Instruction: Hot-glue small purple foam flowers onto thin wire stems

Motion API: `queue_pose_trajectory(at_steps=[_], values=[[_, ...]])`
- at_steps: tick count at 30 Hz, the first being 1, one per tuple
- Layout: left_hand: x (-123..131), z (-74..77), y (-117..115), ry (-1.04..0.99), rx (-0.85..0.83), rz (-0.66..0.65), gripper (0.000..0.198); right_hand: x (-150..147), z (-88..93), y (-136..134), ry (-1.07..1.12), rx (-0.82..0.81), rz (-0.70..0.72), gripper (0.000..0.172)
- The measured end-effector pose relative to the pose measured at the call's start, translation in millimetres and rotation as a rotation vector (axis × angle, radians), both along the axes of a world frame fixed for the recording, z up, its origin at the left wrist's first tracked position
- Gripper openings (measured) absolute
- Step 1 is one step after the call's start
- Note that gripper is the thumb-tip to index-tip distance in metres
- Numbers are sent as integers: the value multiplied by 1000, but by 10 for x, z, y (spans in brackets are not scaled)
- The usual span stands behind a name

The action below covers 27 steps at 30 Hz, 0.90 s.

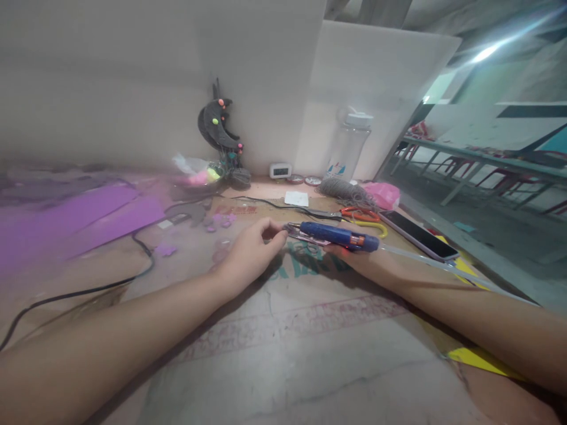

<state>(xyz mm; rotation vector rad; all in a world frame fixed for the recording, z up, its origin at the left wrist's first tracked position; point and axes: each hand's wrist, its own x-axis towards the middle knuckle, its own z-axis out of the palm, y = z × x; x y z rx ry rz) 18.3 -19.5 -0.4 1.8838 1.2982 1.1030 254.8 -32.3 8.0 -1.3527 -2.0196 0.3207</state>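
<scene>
My right hand (357, 257) is wrapped round a blue hot glue gun (332, 233), which lies nearly level with its nozzle pointing left. From its back end a long, clear glue stick (425, 258) runs out over my right forearm. My left hand (261, 242) is closed in a pinch at the nozzle tip. A small dark piece shows at those fingertips, too small and blurred to name. Beneath the gun are some thin shapes I cannot make out.
Purple sheets (88, 218) lie left, near a black cable (88, 292). Behind my hands are orange-handled scissors (361, 213), grey yarn (343, 192), a small digital clock (280, 171) and a clear bottle (348, 147). A phone (419, 235) lies right. A dark crescent decoration (217, 127) stands at the back.
</scene>
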Motion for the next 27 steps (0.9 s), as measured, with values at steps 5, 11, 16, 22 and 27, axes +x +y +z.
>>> queue_pose_trajectory(at_steps=[5,11,16,22,27], values=[[-4,-7,8,5,1,-3,15,8,-8,-1,23,1,18,18],[-6,-10,12,-37,-12,-10,16,16,-1,-2,47,-4,41,20],[-7,-9,10,-49,-21,-9,16,8,11,-2,34,-18,14,16],[-13,-21,23,-49,-11,-4,16,3,-11,0,49,-20,1,19],[-8,-26,28,-59,-16,-1,17,2,-13,-2,31,-4,-8,21]])
